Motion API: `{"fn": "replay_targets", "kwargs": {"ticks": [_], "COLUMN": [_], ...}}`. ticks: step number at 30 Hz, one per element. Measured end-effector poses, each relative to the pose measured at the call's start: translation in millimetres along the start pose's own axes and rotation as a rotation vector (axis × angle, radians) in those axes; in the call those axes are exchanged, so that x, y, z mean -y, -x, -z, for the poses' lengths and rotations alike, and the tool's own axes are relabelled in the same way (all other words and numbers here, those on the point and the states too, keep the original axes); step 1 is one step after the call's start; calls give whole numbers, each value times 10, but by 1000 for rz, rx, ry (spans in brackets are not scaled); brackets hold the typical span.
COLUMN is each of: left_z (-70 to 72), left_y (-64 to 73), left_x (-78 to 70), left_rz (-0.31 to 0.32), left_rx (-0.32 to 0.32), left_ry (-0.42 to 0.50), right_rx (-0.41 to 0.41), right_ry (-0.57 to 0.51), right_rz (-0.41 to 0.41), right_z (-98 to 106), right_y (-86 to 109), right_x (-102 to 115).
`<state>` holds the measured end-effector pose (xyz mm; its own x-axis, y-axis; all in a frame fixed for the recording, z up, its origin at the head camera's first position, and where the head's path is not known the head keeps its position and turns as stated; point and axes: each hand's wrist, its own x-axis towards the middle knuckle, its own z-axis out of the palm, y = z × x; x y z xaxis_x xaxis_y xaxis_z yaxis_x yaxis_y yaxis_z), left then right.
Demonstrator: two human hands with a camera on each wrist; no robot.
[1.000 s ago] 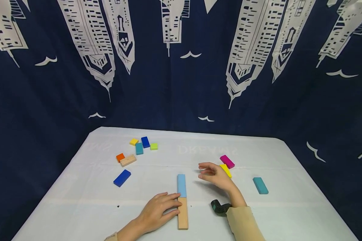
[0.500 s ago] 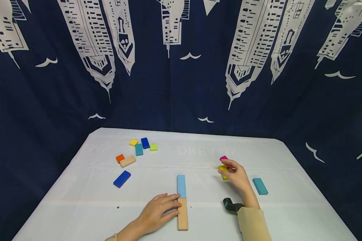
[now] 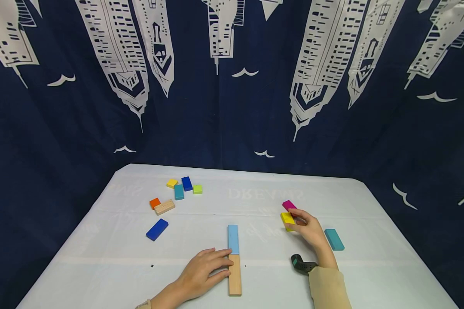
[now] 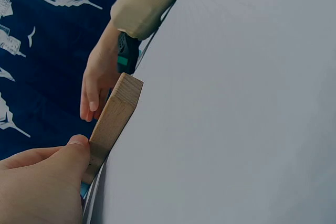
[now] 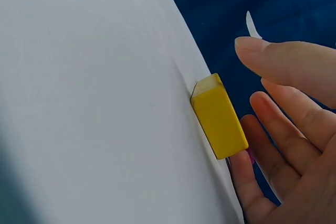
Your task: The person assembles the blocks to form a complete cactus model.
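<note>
In the head view my left hand (image 3: 205, 274) rests against the left side of a plain wooden block (image 3: 235, 277), its fingertips on the block's edge. A light blue block (image 3: 233, 239) lies end to end with it, in one line. The left wrist view shows my thumb touching the wooden block (image 4: 113, 124). My right hand (image 3: 310, 229) is at a yellow block (image 3: 287, 219). In the right wrist view the thumb stands apart from the yellow block (image 5: 220, 119), while the fingers spread beside its other side. A magenta block (image 3: 288, 205) lies just behind, partly covered by the fingers.
A teal block (image 3: 334, 239) lies right of my right hand. At left are a dark blue block (image 3: 157, 229), an orange block (image 3: 154, 203) against a wooden one (image 3: 164, 207), and several small coloured blocks farther back. A black device (image 3: 301, 264) is on my right wrist.
My right hand has moved right from the middle of the table to the yellow block. The left hand and the two blocks in line have stayed put.
</note>
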<state>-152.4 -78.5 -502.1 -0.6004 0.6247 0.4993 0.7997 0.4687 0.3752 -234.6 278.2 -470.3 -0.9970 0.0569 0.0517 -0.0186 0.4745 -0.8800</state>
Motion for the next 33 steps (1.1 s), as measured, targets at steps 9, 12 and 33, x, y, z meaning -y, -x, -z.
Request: {"fn": "replay_targets", "kwargs": {"ticks": [9,12,33], "left_z": [4,2,-18], "left_y": [-3,-2,7], "left_x": [-12,-7,21], "left_rz": [14,9,-10], "left_rx": [14,10,-13], "left_ry": [10,11,1], "right_rx": [78,83,80], "right_ry": [12,34,126], "right_rz": [-13,-12,18], "right_z": [8,2,-41], "right_y": [26,31,5], "right_x": [-67,-70,-68]}}
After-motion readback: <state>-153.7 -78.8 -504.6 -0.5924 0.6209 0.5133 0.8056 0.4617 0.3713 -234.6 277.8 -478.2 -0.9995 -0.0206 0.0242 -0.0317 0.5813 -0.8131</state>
